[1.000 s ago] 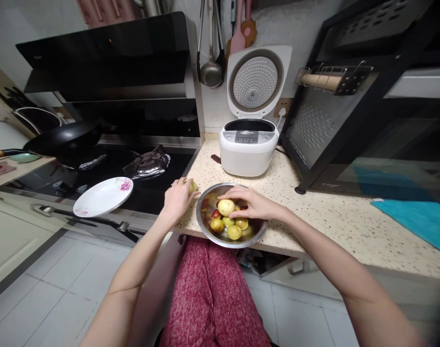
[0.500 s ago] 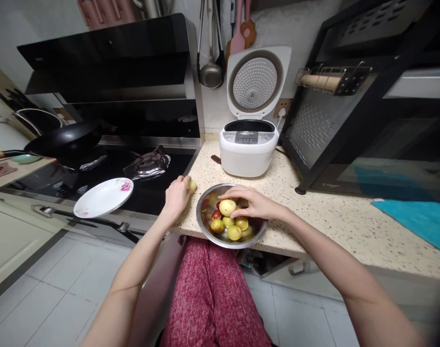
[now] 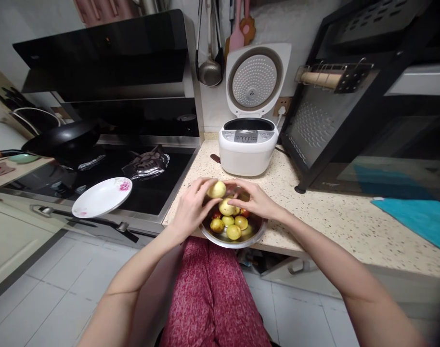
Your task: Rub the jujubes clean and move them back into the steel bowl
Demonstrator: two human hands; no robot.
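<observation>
A steel bowl (image 3: pixel 252 235) sits at the near edge of the speckled counter (image 3: pixel 324 217), holding several small yellow-green and red fruits (image 3: pixel 233 232). My left hand (image 3: pixel 191 208) holds one yellow-green fruit (image 3: pixel 217 189) above the bowl's far left rim. My right hand (image 3: pixel 254 198) reaches in from the right, fingers curled over the fruits at the bowl's far side, fingertips close to the held fruit. Whether the right hand grips anything cannot be made out.
A white rice cooker (image 3: pixel 248 149) with its lid up stands behind the bowl. Left lies a black gas hob (image 3: pixel 140 188) with a flowered white plate (image 3: pixel 101 196) and a dark pan (image 3: pixel 63 137). A black rack (image 3: pixel 350 120) and a teal cloth (image 3: pixel 418 221) are at right.
My left hand lifted the fruit from the counter left of the bowl and moved right, over the bowl's rim. My right hand stayed over the fruits.
</observation>
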